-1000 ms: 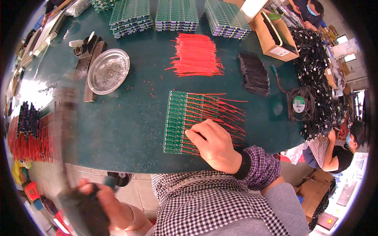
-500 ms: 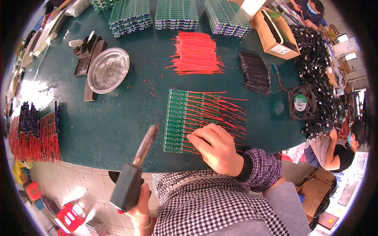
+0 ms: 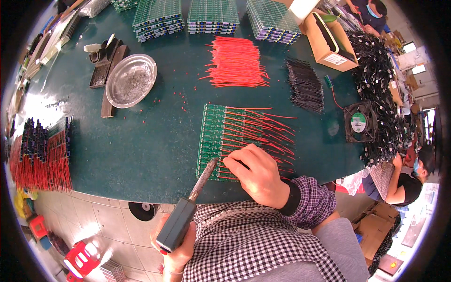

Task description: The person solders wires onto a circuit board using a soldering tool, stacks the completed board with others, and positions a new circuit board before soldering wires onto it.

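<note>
My left hand (image 3: 185, 251) is wrapped round the dark handle of a soldering iron (image 3: 177, 225). Its stained metal shaft slants up to the right, and the tip is at the green circuit board panel (image 3: 210, 134), close to my right fingertips. My right hand (image 3: 260, 178) rests over the lower part of the panel, thumb and forefinger pinched on a thin red wire, most of which the hand hides. Several other red wires (image 3: 268, 126) fan out to the right from a row along the panel.
Beyond the panel lie a pile of red wires (image 3: 235, 61) and black wires (image 3: 304, 84). A metal bowl (image 3: 115, 75) stands at the left, near wired boards (image 3: 44, 157). Board stacks (image 3: 213, 19) line the back; a fan (image 3: 359, 123) and cardboard box (image 3: 336, 58) stand right. People sit beyond.
My left hand has brought the soldering iron up and right, from left of the panel to my right fingertips. The right hand has hardly moved.
</note>
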A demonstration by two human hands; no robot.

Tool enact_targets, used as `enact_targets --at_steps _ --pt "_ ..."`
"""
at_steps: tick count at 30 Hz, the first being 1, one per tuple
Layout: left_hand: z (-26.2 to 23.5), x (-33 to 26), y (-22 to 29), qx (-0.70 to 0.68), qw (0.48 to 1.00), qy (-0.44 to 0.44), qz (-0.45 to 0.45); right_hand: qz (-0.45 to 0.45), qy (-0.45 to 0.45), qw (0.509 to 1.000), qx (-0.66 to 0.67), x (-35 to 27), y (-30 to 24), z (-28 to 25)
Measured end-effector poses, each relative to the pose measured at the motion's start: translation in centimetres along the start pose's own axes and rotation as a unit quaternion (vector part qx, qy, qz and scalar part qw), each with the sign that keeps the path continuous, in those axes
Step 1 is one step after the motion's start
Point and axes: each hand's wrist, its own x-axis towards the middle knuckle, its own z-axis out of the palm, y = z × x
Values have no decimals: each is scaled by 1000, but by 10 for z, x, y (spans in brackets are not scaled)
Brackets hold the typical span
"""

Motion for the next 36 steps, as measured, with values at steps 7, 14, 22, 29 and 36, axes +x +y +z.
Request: enact_targets --at_steps 7,14,22,29,36 --pt "3 2 4 -2 1000 -1 3 1 -2 1000 -5 3 -1 0" --pt "0 4 9 -7 1000 -16 4 7 14 1000 4 5 -3 -1" --pt "0 0 6 -5 1000 2 2 8 16 1000 5 4 -3 1" --pt "-4 -7 -3 -18 999 6 -37 10 10 1000 7 5 -3 -1" --pt "0 -1 5 9 1000 -3 11 12 9 1000 5 5 -3 -1"
